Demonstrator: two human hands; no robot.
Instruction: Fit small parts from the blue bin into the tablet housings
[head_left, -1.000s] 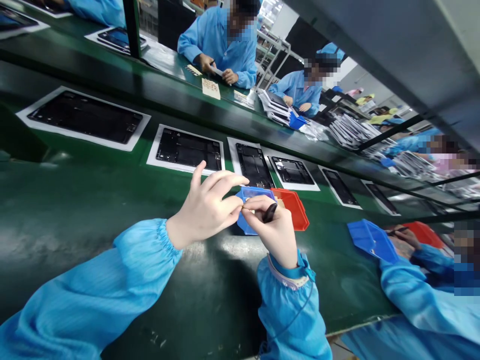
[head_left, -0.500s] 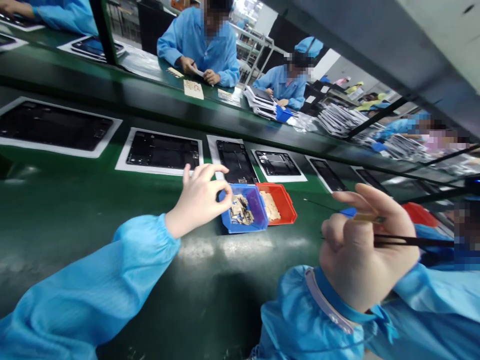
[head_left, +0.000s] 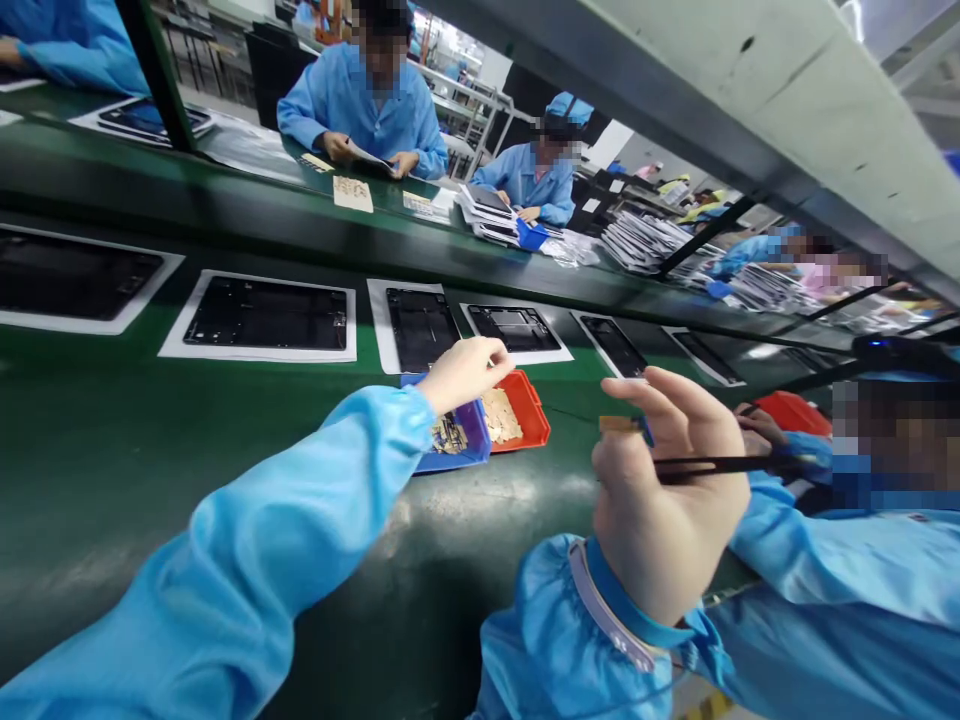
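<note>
view: head camera, looking forward and down over a green workbench [head_left: 127, 520].

left hand [head_left: 466, 374]: fingers curled together, hovering at or just touching the far side of the bin below it, which i cannot tell; nothing shows in its grip; light-blue elasticated smock sleeve [head_left: 262, 530] reaches to the wrist.

right hand [head_left: 667, 490]: fingers closed together, clamped around long black tweezers [head_left: 712, 465], whose tips point away to the right.

at the right fingertips: a small tan strip with a blue end [head_left: 619, 425], sticking out to the left and apparently pinched by the fingers.

under the left hand: a blue plastic parts bin [head_left: 471, 445] holding tan and dark pieces [head_left: 448, 436].

just right of the left hand: a red plastic tray [head_left: 531, 410] holding tan pieces [head_left: 501, 415], beside the blue bin.

beyond the left hand: black rectangular device frames [head_left: 266, 312] lying in a row on white paper sheets [head_left: 259, 356].

right of the right hand: a co-worker's hand [head_left: 761, 425] near another red tray [head_left: 795, 412].

across the bench: a co-worker in a blue smock [head_left: 367, 110], holding white paper [head_left: 369, 155].
</note>
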